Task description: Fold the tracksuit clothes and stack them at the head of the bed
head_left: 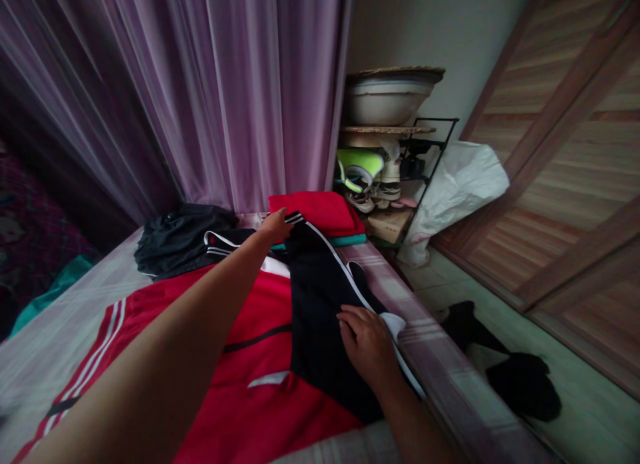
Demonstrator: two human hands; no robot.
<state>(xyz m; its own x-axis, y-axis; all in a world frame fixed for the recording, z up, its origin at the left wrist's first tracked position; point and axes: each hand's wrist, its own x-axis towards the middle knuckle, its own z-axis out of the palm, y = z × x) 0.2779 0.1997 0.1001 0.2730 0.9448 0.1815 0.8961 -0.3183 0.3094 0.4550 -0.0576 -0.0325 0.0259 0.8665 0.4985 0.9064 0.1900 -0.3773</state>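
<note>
Left forearm [165,344], garment [265,304] on plaid sheet [440,364], purple curtain [250,91]

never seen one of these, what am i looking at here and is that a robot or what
No robot: these are a person's bare hands, seen from one camera worn on the head, looking forward and down. On a checked sheet lies a spread red and black garment. The left hand reaches to its striped cuff; whether it grips is hard to tell. The right hand rests on the black part. Further back are a bunched dark garment and folded red cloth on teal cloth.
</note>
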